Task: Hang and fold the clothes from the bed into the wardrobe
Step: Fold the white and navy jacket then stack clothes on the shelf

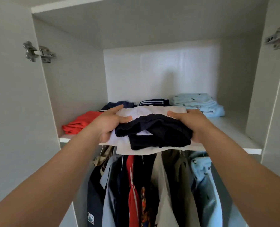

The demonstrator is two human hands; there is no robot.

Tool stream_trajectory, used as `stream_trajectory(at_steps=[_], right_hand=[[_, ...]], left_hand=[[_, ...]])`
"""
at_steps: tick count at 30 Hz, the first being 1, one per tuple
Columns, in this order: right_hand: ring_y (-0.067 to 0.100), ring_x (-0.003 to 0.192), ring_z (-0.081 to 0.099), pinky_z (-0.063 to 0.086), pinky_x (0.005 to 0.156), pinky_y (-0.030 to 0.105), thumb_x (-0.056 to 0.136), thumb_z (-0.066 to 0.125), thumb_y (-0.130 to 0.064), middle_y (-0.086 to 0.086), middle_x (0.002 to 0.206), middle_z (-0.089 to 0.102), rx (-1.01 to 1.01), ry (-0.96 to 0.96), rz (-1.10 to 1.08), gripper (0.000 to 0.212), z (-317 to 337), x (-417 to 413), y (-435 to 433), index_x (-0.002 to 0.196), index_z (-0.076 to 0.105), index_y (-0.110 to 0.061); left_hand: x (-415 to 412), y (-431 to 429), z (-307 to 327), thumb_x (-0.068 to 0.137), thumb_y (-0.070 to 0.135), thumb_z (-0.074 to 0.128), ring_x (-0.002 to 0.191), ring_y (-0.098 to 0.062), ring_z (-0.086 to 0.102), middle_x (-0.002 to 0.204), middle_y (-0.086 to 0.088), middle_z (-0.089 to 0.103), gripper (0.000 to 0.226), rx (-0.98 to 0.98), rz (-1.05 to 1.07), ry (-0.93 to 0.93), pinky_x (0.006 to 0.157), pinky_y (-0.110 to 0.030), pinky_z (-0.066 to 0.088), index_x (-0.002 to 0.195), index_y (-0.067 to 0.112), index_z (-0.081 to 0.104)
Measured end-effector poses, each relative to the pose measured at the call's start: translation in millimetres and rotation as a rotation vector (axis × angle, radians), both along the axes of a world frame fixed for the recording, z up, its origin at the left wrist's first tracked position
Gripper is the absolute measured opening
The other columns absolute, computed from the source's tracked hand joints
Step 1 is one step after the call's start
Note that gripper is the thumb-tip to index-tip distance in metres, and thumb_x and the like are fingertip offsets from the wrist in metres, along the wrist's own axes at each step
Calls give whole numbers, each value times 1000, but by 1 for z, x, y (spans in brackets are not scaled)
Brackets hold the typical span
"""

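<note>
A stack of folded clothes (150,130), white pieces with a dark navy garment on top, is held at the front edge of the white wardrobe shelf (234,128). My left hand (108,123) grips the stack's left side, thumb on top. My right hand (188,122) grips its right side. The stack's front hangs over the shelf edge.
On the shelf lie a folded red garment (80,123) at left, navy striped clothes (152,102) behind the stack, and a pale blue folded pile (200,104) at right. Several garments (144,185) hang below. Both doors stand open, hinges (37,52) on the sides.
</note>
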State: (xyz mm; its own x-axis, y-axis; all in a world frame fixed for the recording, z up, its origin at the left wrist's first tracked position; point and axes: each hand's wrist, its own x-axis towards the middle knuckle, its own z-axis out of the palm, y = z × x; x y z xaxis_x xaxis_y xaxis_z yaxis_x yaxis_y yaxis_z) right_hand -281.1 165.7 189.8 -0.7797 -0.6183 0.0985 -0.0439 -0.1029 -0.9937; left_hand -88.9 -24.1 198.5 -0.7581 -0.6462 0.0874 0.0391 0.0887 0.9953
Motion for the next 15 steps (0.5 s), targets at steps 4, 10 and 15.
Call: stream_trajectory(at_steps=[4,10,15], right_hand=[[28,86,76,62,82,45,71,93,-31,13,107,76,78,-14,-41,78,16,-61,-39,133,58,1],[19,92,71,58,79,31,75,89,-31,1,100,71,236,227,-173,51,3,-125,-64,109,58,-11],[32,131,50,44,104,40,78,75,-61,12,146,52,916,732,-307,86,-15,-132,-65,144,45,-16]], left_hand=[[-64,-41,12,90,6,72,119,-29,65,140,-11,61,63,-5,-22,3,104,-45,52,147,21,50],[-142,-72,-21,86,31,80,125,-22,58,145,-5,55,66,-320,61,-225,111,-39,45,145,26,52],[-168,-87,-38,88,61,64,155,-36,6,170,-3,-2,83,-1150,-34,-714,124,-53,14,158,41,23]])
